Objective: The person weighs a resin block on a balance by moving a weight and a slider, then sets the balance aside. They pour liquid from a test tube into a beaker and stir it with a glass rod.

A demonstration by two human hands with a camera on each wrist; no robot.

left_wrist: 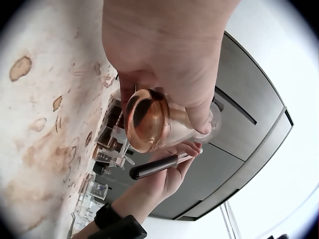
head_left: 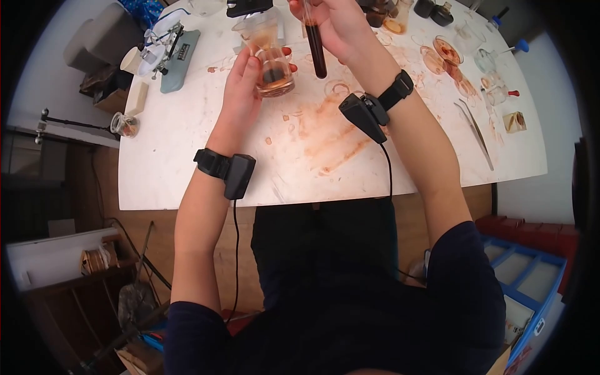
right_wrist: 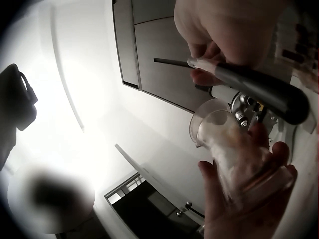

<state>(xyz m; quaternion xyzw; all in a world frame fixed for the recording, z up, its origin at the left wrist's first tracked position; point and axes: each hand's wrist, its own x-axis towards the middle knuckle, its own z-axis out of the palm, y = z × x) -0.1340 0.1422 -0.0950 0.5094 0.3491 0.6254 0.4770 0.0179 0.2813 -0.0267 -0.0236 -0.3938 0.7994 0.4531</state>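
Note:
My left hand (head_left: 239, 84) grips a clear glass beaker (head_left: 276, 81) around its side, above the table. Amber liquid with a dark patch shows at the beaker's base. A flared glass funnel (head_left: 255, 28) stands at its mouth, and something whitish shows inside the glass in the right wrist view. To the right, my right hand (head_left: 342, 30) pinches a test tube (head_left: 317, 53) near its upper end. Dark red-brown liquid fills the lower part of this tube, whose rounded bottom points down and slightly toward me. The tube is beside the beaker, apart from it.
Brown stains mark the white table (head_left: 206, 134). A balance scale (head_left: 178, 59) and a small jar (head_left: 125, 125) stand at the left. Behind the beaker is a microscope (head_left: 249, 6). Tweezers (head_left: 475, 132), stained petri dishes (head_left: 447, 50) and several glass vessels lie to the right.

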